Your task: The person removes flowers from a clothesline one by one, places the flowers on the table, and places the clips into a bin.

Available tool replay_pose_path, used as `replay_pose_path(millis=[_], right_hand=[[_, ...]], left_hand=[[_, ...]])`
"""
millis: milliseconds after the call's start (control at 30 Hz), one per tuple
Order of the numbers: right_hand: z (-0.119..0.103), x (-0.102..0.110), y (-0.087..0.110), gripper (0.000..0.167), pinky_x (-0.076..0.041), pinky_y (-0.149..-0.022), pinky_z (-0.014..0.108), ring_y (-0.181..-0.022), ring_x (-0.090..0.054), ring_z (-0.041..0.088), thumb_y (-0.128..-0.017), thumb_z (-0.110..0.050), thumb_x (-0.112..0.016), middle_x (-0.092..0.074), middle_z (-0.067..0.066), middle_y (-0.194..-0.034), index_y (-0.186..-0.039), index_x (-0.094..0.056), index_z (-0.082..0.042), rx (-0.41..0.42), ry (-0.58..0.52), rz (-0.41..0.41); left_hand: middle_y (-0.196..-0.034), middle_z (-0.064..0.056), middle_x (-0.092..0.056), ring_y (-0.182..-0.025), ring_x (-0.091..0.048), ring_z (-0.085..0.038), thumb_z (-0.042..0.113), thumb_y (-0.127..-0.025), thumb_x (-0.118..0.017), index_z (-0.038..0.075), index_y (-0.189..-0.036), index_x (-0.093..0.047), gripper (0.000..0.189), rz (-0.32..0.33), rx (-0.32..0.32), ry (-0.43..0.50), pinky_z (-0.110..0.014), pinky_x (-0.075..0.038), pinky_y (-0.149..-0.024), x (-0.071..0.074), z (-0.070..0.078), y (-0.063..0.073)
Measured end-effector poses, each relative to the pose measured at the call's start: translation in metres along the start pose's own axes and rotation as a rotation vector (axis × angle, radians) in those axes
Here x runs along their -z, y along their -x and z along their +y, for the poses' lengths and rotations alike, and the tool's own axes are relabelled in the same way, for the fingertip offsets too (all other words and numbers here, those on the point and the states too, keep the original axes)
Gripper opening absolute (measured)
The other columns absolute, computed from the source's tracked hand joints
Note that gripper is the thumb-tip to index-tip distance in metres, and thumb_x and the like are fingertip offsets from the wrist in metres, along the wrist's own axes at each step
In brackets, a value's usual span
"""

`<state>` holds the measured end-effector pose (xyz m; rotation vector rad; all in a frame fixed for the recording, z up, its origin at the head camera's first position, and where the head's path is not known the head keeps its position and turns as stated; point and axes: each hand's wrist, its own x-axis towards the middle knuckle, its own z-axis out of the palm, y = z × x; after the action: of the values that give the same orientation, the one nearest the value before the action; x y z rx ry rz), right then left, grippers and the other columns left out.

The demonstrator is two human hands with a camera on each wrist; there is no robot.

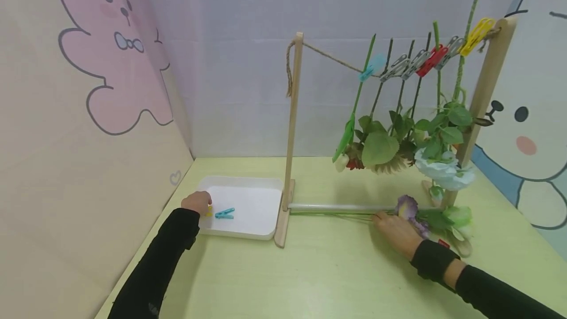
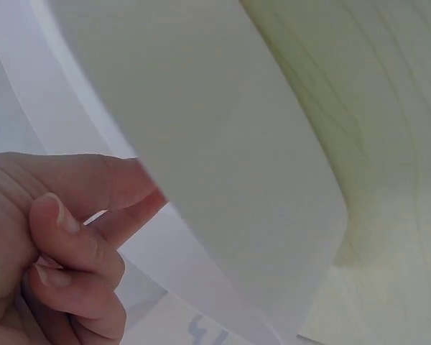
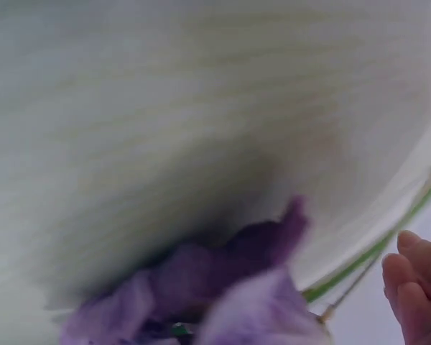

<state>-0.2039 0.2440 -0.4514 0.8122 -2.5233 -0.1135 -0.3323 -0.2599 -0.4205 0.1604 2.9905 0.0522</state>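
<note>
My left hand (image 1: 197,203) reaches into the white tray (image 1: 252,233), thumb and finger closing on a yellow clothespin (image 1: 209,210). In the left wrist view the tray wall (image 2: 223,144) hides those fingertips; the other fingers of the hand (image 2: 72,251) curl in. A blue clothespin (image 1: 225,213) lies beside it in the tray. On the table, my right hand (image 1: 396,233) is at the long green stems (image 1: 328,213), next to a purple flower (image 1: 406,207). The right wrist view has its fingertips (image 3: 409,248) bunched right beside a green stem (image 3: 359,260), with purple petals (image 3: 187,280) in front.
A wooden rack's left post (image 1: 292,127) stands right of the tray, its foot on the table. From its twine (image 1: 332,56), several flowers hang head down on clothespins, above the right hand. A pale green flower (image 1: 460,220) lies by the right post (image 1: 483,87). A white crossbar (image 1: 341,207) runs low.
</note>
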Motion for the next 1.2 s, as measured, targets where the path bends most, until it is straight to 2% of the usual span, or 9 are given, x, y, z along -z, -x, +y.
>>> replay_pose_path(millis=[200, 300, 400, 600, 700, 800, 933, 1033, 1200], right_hand=[[-0.001, 0.015, 0.0, 0.025, -0.046, -0.048, 0.023, -0.06, -0.059, 0.017, -0.068, -0.003, -0.075, -0.059, 0.006, -0.084, -0.089, -0.062, -0.004, 0.015, -0.077, 0.114], [0.001, 0.032, -0.006, 0.029, -0.048, -0.053, 0.024, -0.065, -0.062, 0.018, -0.065, -0.005, -0.076, -0.062, 0.006, -0.085, -0.091, -0.064, -0.003, -0.004, -0.131, 0.202], [0.008, 0.053, -0.017, 0.025, -0.05, -0.055, 0.027, -0.067, -0.063, 0.019, -0.071, -0.006, -0.073, -0.065, 0.009, -0.086, -0.094, -0.066, -0.001, -0.015, -0.194, 0.309], [0.03, 0.103, -0.056, 0.021, -0.045, -0.048, 0.027, -0.056, -0.058, 0.018, -0.076, -0.008, -0.071, -0.067, 0.013, -0.081, -0.095, -0.068, 0.0, -0.12, -0.224, 0.484], [0.039, 0.123, -0.08, 0.025, -0.038, -0.047, 0.021, -0.049, -0.053, 0.015, -0.069, -0.002, -0.075, -0.065, 0.012, -0.07, -0.094, -0.07, 0.001, -0.214, -0.23, 0.564], [0.045, 0.137, -0.103, 0.024, -0.031, -0.044, 0.015, -0.043, -0.048, -0.001, -0.07, -0.002, -0.076, -0.063, 0.013, -0.061, -0.093, -0.071, 0.001, -0.308, -0.332, 0.622], [0.045, 0.147, -0.132, 0.025, -0.035, -0.044, 0.01, -0.045, -0.045, -0.017, -0.079, -0.01, -0.071, -0.069, 0.021, -0.079, -0.102, -0.069, 0.001, -0.435, -0.609, 0.578], [0.043, 0.149, -0.149, 0.035, -0.044, -0.051, 0.01, -0.047, -0.05, -0.015, -0.085, -0.017, -0.066, -0.065, 0.024, -0.105, -0.115, -0.063, 0.001, -0.53, -0.781, 0.5], [0.04, 0.151, -0.169, 0.054, -0.046, -0.056, 0.011, -0.047, -0.051, -0.012, -0.09, -0.026, -0.059, -0.055, 0.021, -0.127, -0.136, -0.043, -0.003, -0.608, -0.833, 0.355]], left_hand=[[-0.107, -0.018, -0.065, -0.09, -0.062, -0.031, -0.004, -0.084, -0.053, 0.0, -0.11, -0.063, 0.029, 0.048, -0.082, 0.091, -0.037, -0.051, -0.067, 0.036, 0.003, 0.006], [-0.108, -0.02, -0.064, -0.095, -0.061, -0.035, -0.01, -0.081, -0.049, -0.001, -0.115, -0.06, 0.037, 0.135, -0.131, 0.18, -0.028, -0.046, -0.057, 0.075, 0.011, 0.012], [-0.114, -0.019, -0.062, -0.082, -0.058, -0.032, -0.012, -0.079, -0.043, 0.002, -0.119, -0.058, 0.044, 0.269, -0.167, 0.269, -0.023, -0.034, -0.048, 0.122, 0.027, 0.019], [-0.11, -0.009, -0.066, -0.05, -0.031, -0.009, -0.006, -0.083, -0.04, 0.009, -0.112, -0.064, 0.041, 0.698, -0.272, 0.531, -0.02, -0.024, -0.044, 0.219, 0.087, 0.034], [-0.109, -0.005, -0.066, -0.043, -0.027, -0.005, -0.004, -0.085, -0.04, 0.01, -0.111, -0.065, 0.039, 0.782, -0.379, 0.601, -0.02, -0.026, -0.044, 0.258, 0.129, 0.045], [-0.115, -0.002, -0.063, -0.043, -0.036, -0.005, 0.0, -0.087, -0.043, 0.012, -0.116, -0.061, 0.037, 0.745, -0.47, 0.612, -0.018, -0.037, -0.048, 0.29, 0.175, 0.057], [-0.13, 0.0, -0.052, -0.073, -0.057, -0.009, 0.015, -0.091, -0.054, 0.016, -0.131, -0.049, 0.04, 0.556, -0.524, 0.634, -0.02, -0.049, -0.069, 0.316, 0.233, 0.066], [-0.138, 0.001, -0.044, -0.091, -0.057, -0.013, 0.029, -0.089, -0.06, 0.019, -0.139, -0.038, 0.055, 0.414, -0.533, 0.619, -0.02, -0.048, -0.079, 0.32, 0.27, 0.063], [-0.145, 0.006, -0.036, -0.086, -0.056, -0.015, 0.037, -0.083, -0.064, 0.023, -0.145, -0.023, 0.075, 0.24, -0.533, 0.634, -0.019, -0.044, -0.081, 0.308, 0.319, 0.048]])
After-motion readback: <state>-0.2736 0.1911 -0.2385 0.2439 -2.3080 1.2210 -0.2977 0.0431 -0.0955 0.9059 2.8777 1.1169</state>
